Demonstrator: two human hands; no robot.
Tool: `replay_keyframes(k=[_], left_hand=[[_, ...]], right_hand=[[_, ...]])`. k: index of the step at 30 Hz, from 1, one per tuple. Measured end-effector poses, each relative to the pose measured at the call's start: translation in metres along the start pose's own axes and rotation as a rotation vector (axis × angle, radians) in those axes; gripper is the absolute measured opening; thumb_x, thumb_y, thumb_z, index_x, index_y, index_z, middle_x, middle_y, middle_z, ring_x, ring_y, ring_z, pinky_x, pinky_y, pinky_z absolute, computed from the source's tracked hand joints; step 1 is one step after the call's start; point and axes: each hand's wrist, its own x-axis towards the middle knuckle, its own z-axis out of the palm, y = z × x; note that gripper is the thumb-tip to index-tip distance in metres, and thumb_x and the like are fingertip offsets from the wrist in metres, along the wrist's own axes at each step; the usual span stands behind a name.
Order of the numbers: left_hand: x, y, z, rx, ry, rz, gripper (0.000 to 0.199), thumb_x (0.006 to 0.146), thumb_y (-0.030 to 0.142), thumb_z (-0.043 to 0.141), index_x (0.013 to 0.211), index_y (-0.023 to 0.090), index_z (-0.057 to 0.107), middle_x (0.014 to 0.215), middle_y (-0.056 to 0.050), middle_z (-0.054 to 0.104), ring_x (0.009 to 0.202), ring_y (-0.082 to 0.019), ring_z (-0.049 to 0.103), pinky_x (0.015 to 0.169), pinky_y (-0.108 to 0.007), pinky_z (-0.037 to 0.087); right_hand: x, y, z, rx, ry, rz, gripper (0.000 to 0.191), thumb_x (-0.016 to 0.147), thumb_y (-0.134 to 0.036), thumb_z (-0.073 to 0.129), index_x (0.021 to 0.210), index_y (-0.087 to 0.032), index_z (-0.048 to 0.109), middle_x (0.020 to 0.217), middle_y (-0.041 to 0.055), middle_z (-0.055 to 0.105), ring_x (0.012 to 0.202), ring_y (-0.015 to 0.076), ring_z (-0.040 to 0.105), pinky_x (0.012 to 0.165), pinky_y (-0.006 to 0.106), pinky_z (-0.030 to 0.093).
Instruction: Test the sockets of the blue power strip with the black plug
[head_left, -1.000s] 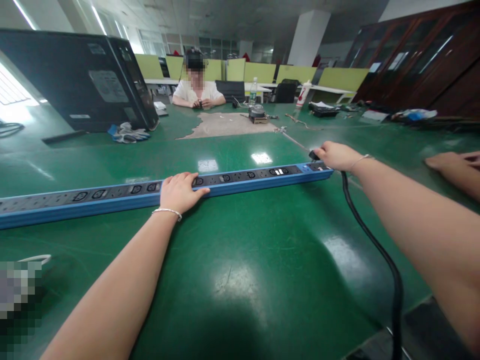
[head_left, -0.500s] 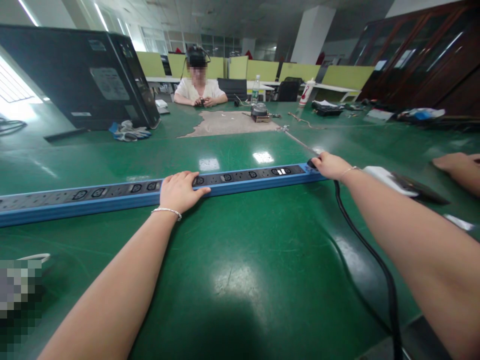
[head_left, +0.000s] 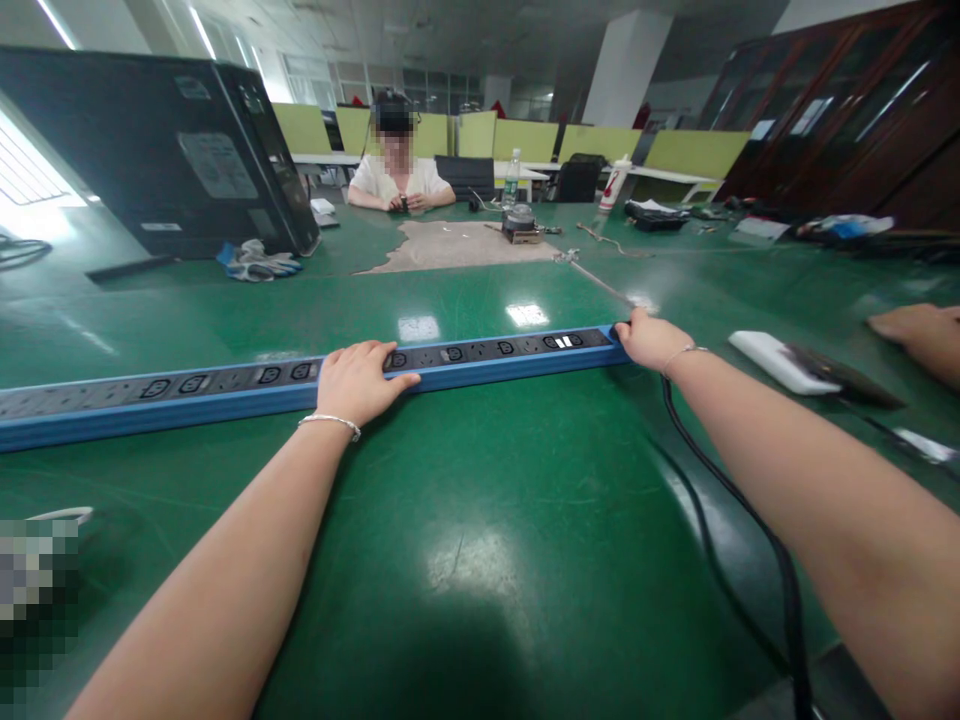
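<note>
A long blue power strip [head_left: 465, 380] with a black face of several sockets lies across the green table, running past the left edge. My left hand [head_left: 361, 380] grips it near the middle, fingers over the top and thumb along the near side. At the strip's right end, my right hand [head_left: 651, 340] is closed around the black power cord [head_left: 701, 450] where it meets the strip; the fingers partly hide that joint. From under my right hand the cord curves down toward the table's near edge.
A white and dark object [head_left: 787, 362] lies right of my right arm, near another person's hand [head_left: 919, 335]. Work gloves [head_left: 259, 262] lie by a black computer case [head_left: 150, 150]. Across the table sits a person [head_left: 397, 180]. A bottle [head_left: 512, 180] and a small device [head_left: 519, 222] stand far off.
My right hand has shifted slightly left, closer against the strip's end, and the cord has moved with it. My left hand stays in place on the strip.
</note>
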Motion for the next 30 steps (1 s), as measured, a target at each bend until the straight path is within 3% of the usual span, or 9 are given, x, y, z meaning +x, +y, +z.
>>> replay_keyframes(k=[3,8,12,19,21,25,30], left_hand=[[0.001,0.0,0.0,0.004,-0.005,-0.003,0.065,0.079,0.065,0.042,0.127,0.021,0.054,0.131,-0.008,0.056,0.121,-0.026,0.048,0.101,-0.04,0.033],[0.001,-0.001,0.0,0.003,0.001,-0.002,0.065,0.079,0.065,0.042,0.126,0.021,0.054,0.13,-0.008,0.057,0.121,-0.026,0.049,0.1,-0.039,0.033],[-0.001,-0.001,0.001,-0.001,0.019,-0.001,0.064,0.079,0.064,0.043,0.126,0.023,0.055,0.13,-0.008,0.057,0.121,-0.027,0.049,0.1,-0.04,0.033],[0.0,-0.002,0.002,-0.013,0.012,-0.01,0.064,0.079,0.065,0.043,0.126,0.024,0.054,0.131,-0.007,0.056,0.121,-0.027,0.048,0.101,-0.04,0.032],[0.0,-0.002,0.001,-0.006,0.012,-0.007,0.063,0.079,0.065,0.043,0.126,0.024,0.054,0.131,-0.007,0.056,0.121,-0.026,0.048,0.101,-0.039,0.032],[-0.001,-0.001,0.0,-0.003,0.013,0.002,0.064,0.079,0.065,0.041,0.126,0.024,0.054,0.13,-0.008,0.057,0.12,-0.027,0.049,0.1,-0.04,0.033],[-0.001,-0.001,0.001,-0.021,0.021,0.006,0.065,0.079,0.065,0.041,0.126,0.022,0.054,0.13,-0.009,0.056,0.121,-0.027,0.048,0.1,-0.04,0.033]], right_hand=[[-0.004,-0.002,-0.001,-0.006,0.017,0.015,0.05,0.092,-0.041,0.023,0.118,-0.006,0.047,0.101,0.0249,0.064,0.094,0.032,0.063,0.08,0.042,0.046],[0.011,-0.002,-0.007,-0.06,-0.083,-0.021,0.046,0.091,-0.04,0.029,0.114,-0.008,0.052,0.107,0.0226,0.064,0.098,0.0294,0.062,0.083,0.039,0.046],[0.016,-0.002,-0.013,-0.055,-0.092,-0.023,0.047,0.09,-0.041,0.031,0.114,-0.008,0.055,0.11,0.0218,0.064,0.099,0.0284,0.062,0.082,0.037,0.046],[0.011,0.008,-0.056,0.003,0.033,0.004,0.046,0.091,-0.038,0.029,0.101,-0.009,0.063,0.111,0.0209,0.063,0.102,0.028,0.06,0.08,0.033,0.045],[0.006,0.003,-0.064,-0.005,0.016,-0.03,0.045,0.091,-0.038,0.03,0.1,-0.01,0.064,0.11,0.0202,0.064,0.102,0.0278,0.06,0.081,0.033,0.045],[-0.003,-0.018,-0.054,0.022,-0.075,-0.074,0.046,0.092,-0.038,0.03,0.1,-0.009,0.064,0.107,0.0216,0.065,0.099,0.0277,0.061,0.08,0.032,0.045],[-0.004,-0.036,-0.03,0.048,-0.057,-0.043,0.05,0.092,-0.042,0.03,0.107,-0.005,0.06,0.107,0.0253,0.064,0.1,0.0284,0.062,0.084,0.034,0.045]])
